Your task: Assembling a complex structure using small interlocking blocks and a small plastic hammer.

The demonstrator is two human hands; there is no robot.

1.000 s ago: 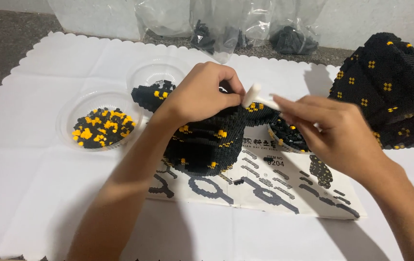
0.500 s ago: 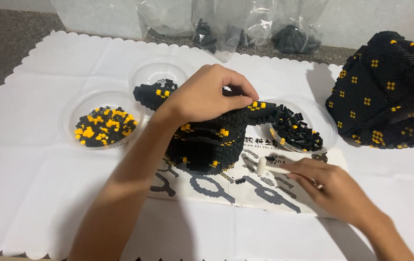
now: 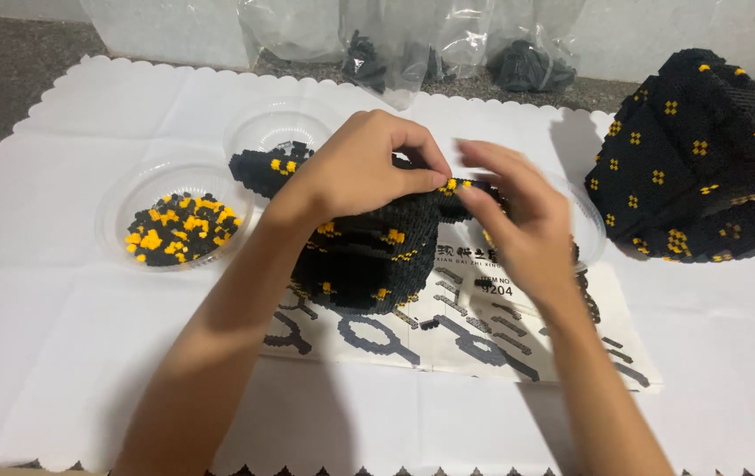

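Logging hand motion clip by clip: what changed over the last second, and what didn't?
The right hand dropped from the top of the black-and-yellow brick model to the instruction sheet, then came back up to the model's top edge beside the left hand. Whether it pinches a piece is blurred. The left hand stayed on the model; the dish of loose bricks and the large finished section did not move.

Right hand [image 3: 518,216] motion-blurred; fingertip grip unreadable. Left hand [image 3: 369,172] covers top of black-and-yellow brick model [image 3: 360,256]. Clear bowl [image 3: 591,231] behind right hand mostly hidden. Plastic bags [image 3: 395,48] at mat's far edge cut off by frame top.
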